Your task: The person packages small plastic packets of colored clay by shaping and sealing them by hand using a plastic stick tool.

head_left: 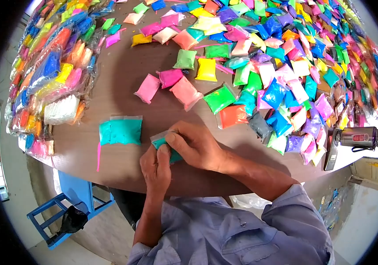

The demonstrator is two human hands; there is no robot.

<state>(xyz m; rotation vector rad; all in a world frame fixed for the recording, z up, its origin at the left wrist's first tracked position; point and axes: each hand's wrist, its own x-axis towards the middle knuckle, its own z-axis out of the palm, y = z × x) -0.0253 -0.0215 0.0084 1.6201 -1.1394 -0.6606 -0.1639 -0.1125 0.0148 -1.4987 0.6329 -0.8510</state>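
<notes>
Near the table's front edge, my left hand (156, 168) and my right hand (197, 146) are closed together on a small teal packet (158, 142). Its clear top edge sticks out between the fingers, and my palms hide much of the rest. My right thumb and fingers pinch the upper part, while my left fingers grip the side. Just left of my hands, flat on the table, lie teal packets (120, 132) side by side, with a thin pink strip (99, 157) at their lower left. Beyond my hands are a salmon packet (186, 93) and a pink packet (148, 88).
A large heap of colourful packets (281, 95) covers the right side of the brown table (122, 172). Clear bags of packets (54, 75) stand at the left. A metal flask (361, 137) and a dark phone-like object (331, 152) are at the right edge. A blue stool (72, 194) stands below left.
</notes>
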